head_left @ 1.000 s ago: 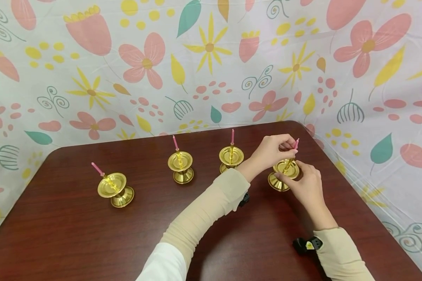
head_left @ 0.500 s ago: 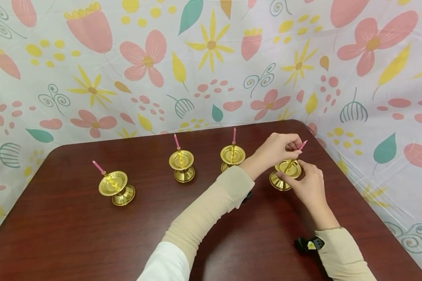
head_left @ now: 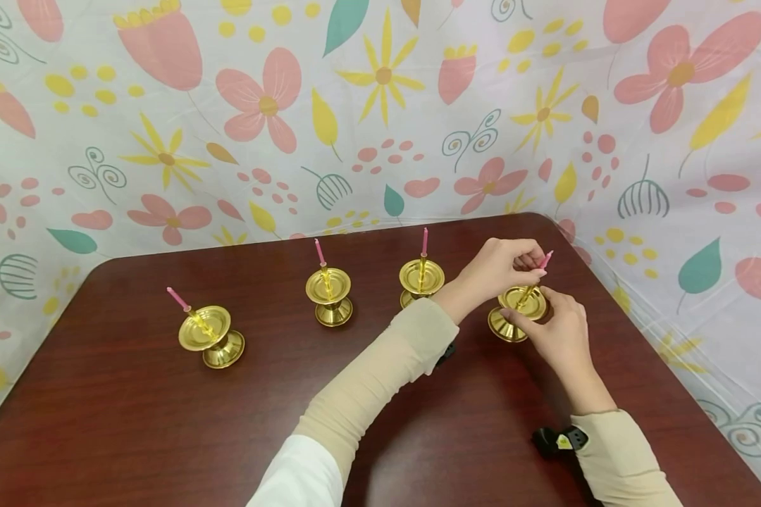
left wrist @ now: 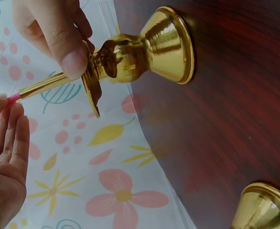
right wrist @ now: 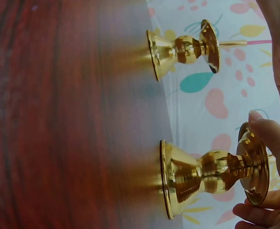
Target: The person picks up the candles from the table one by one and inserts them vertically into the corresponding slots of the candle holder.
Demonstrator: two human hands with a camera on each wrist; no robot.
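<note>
A brass candlestick stands at the table's right end, its foot on the tabletop. My right hand grips its dish by the rim, thumb on the near side, as the right wrist view also shows. Above the dish, my left hand pinches a thin pink candle between thumb and fingers. In the left wrist view the candle's lower end meets the mouth of a slim gold tube rising from the dish. The fingers hide part of the candle.
Three matching candlesticks stand left of my hands: one at the left, one in the middle, one beside my left forearm. Each bears a pink candle. A flower-printed cloth hangs behind and right of the dark red-brown table.
My left hand has shifted slightly right, and the candle it pinches leans further right than a second ago. My right hand keeps its grip on the dish. The head view has shifted slightly.
</note>
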